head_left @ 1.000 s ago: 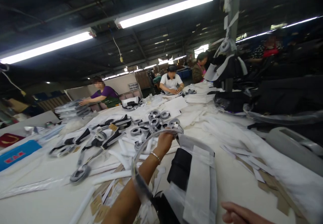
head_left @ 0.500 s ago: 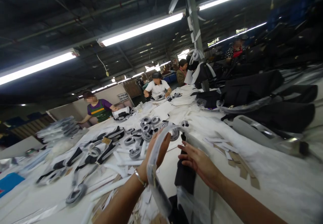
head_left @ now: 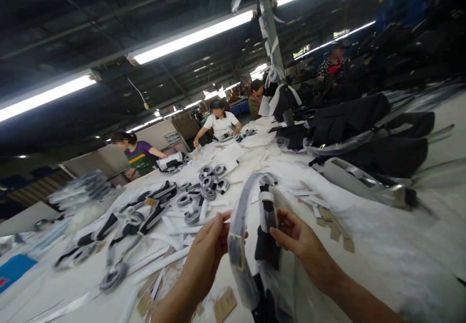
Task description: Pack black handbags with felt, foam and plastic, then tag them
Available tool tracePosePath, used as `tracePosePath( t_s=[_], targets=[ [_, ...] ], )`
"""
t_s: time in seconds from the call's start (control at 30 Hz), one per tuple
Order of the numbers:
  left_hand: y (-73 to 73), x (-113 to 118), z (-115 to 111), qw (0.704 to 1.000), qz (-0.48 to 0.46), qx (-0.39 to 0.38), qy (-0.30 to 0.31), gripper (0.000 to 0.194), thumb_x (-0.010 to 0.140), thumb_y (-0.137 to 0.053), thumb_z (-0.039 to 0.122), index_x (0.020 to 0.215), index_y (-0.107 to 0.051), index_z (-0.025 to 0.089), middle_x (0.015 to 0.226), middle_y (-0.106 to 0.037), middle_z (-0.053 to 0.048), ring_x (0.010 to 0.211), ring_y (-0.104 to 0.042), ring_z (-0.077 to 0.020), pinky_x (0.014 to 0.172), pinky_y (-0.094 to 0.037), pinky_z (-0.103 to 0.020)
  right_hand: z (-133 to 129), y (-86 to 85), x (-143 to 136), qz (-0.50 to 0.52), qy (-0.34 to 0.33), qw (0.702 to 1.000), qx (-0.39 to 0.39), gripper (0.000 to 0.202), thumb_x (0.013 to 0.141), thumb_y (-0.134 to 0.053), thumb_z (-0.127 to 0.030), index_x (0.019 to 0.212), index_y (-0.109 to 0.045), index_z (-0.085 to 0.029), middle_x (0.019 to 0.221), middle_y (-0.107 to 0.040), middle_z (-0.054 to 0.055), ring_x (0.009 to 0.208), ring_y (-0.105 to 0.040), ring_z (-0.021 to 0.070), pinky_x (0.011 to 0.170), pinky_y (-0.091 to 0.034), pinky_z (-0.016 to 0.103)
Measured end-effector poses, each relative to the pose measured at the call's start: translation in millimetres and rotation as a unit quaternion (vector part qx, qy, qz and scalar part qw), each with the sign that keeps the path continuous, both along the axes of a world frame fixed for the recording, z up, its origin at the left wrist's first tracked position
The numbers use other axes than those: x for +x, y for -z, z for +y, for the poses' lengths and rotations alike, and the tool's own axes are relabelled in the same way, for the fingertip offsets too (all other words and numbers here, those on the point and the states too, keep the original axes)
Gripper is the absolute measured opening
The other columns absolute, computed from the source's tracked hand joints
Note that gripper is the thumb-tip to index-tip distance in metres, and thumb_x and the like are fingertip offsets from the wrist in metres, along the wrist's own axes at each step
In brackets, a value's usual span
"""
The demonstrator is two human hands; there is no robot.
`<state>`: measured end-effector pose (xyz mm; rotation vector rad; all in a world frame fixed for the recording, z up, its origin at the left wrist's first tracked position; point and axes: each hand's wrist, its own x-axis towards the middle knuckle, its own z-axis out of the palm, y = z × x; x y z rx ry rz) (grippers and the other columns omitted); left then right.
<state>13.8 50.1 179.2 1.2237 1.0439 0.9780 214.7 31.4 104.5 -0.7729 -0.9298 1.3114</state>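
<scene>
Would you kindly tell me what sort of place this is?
It looks like a factory workroom, perhaps for bags or similar goods: long tube lights hang under a dark roof, a person in a white shirt works farther along, and coiled straps lie grouped on the large white table.

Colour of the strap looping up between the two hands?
Looks grey, under a translucent wrap; the strap shows best in the head view.

dim ceiling [head_left: 73,19], glaring tube light [head_left: 193,38]
</scene>
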Motion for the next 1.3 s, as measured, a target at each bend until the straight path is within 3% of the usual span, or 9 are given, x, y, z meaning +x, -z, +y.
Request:
tracePosePath(
  t_s=[0.13, 0.27, 0.37, 0.5, 0.7, 0.87, 1.1, 1.2, 1.3],
  targets=[
    [-22.9, 7.8, -6.9, 0.999, -0.039, -0.021, 0.016, 0.054, 0.085, -0.07, 0.053, 0.123, -0.065, 0.016, 0.098, -0.074, -0.009, 0.08, -0.068, -0.0178, 0.072, -0.051, -0.026, -11.3, 2.8, -12.3, -0.022, 0.004, 1.0, 0.009, 0.048, 0.08, -0.076, -0.045, 0.118, -0.058, -0.022, 0.118, -0.065, 0.007, 0.091, -0.065, 0.0205, 0.071, -0.053, 0.029],
    [-34.2, 14.3, -3.6, 0.998, 0.006, 0.02, 0.057, 0.047, 0.076, -0.082, 0.039, 0.116, -0.07, 0.018, 0.103, -0.073, -0.006, 0.09, -0.065, -0.0181, 0.082, -0.049, -0.027, -18.4, -0.3, -26.9, -0.061, -0.004, 0.998, 0.027, 0.043, 0.085, -0.072, -0.043, 0.12, -0.056, -0.023, 0.095, -0.069, 0.004, 0.082, -0.065, 0.0194, 0.067, -0.052, 0.028],
    [-35.5, 18.1, -2.3, 0.997, 0.036, 0.044, 0.046, 0.042, 0.075, -0.083, 0.04, 0.107, -0.071, 0.016, 0.096, -0.072, -0.005, 0.086, -0.064, -0.0168, 0.08, -0.048, -0.026, -23.3, -6.3, -33.3, -0.128, 0.03, 0.99, 0.041, 0.036, 0.087, -0.07, -0.038, 0.116, -0.057, -0.022, 0.079, -0.067, 0.0, 0.073, -0.064, 0.0176, 0.064, -0.05, 0.027],
    [-37.5, 19.7, -1.5, 0.996, 0.064, 0.027, 0.048, 0.045, 0.075, -0.081, 0.044, 0.109, -0.068, 0.016, 0.096, -0.071, -0.006, 0.081, -0.063, -0.0163, 0.072, -0.049, -0.025, -26.2, -13.5, -36.9, -0.157, 0.055, 0.984, 0.07, 0.03, 0.088, -0.068, -0.034, 0.113, -0.057, -0.023, 0.081, -0.066, 0.0, 0.069, -0.063, 0.0156, 0.062, -0.051, 0.025],
    [-45.7, 15.7, -0.9, 0.979, 0.123, -0.02, 0.164, 0.042, 0.087, -0.067, 0.052, 0.107, -0.072, 0.015, 0.094, -0.072, -0.006, 0.083, -0.065, -0.0179, 0.079, -0.05, -0.028, -26.6, -14.3, -36.0, -0.218, 0.127, 0.959, 0.132, 0.025, 0.087, -0.068, -0.027, 0.111, -0.06, -0.023, 0.079, -0.066, -0.001, 0.068, -0.062, 0.0151, 0.065, -0.052, 0.025],
    [-39.5, 22.7, -3.2, 0.988, 0.064, -0.023, 0.136, 0.035, 0.089, -0.066, 0.047, 0.103, -0.074, 0.015, 0.093, -0.074, -0.006, 0.087, -0.065, -0.02, 0.079, -0.049, -0.027, -24.5, -9.7, -25.4, -0.24, 0.138, 0.94, 0.198, 0.024, 0.085, -0.066, -0.019, 0.109, -0.06, -0.024, 0.092, -0.067, 0.001, 0.072, -0.063, 0.014, 0.07, -0.053, 0.025],
    [-24.4, 29.3, 1.1, 0.989, 0.009, -0.067, 0.131, 0.038, 0.091, -0.063, 0.049, 0.102, -0.075, 0.015, 0.086, -0.074, -0.005, 0.077, -0.065, -0.0165, 0.076, -0.049, -0.025, -20.8, 1.5, -14.0, -0.302, 0.143, 0.91, 0.245, 0.025, 0.088, -0.062, -0.015, 0.11, -0.061, -0.025, 0.103, -0.067, 0.003, 0.077, -0.064, 0.0138, 0.072, -0.053, 0.025],
    [-26.2, 31.5, 0.6, 0.99, 0.008, -0.071, 0.122, 0.035, 0.088, -0.069, 0.047, 0.099, -0.075, 0.015, 0.082, -0.074, -0.003, 0.075, -0.064, -0.0155, 0.073, -0.049, -0.024, -20.3, 1.0, -7.6, -0.317, 0.137, 0.9, 0.267, 0.025, 0.09, -0.063, -0.019, 0.114, -0.062, -0.026, 0.107, -0.067, 0.004, 0.085, -0.066, 0.0163, 0.076, -0.055, 0.027],
    [-27.8, 30.9, 0.2, 0.993, 0.01, -0.057, 0.106, 0.035, 0.086, -0.071, 0.047, 0.101, -0.074, 0.015, 0.084, -0.074, -0.004, 0.078, -0.066, -0.0172, 0.07, -0.049, -0.024, -10.9, 1.3, 17.2, -0.362, 0.099, 0.884, 0.279, 0.023, 0.093, -0.064, -0.033, 0.115, -0.066, -0.026, 0.113, -0.07, 0.005, 0.099, -0.067, 0.0194, 0.085, -0.055, 0.029]
  ],
)
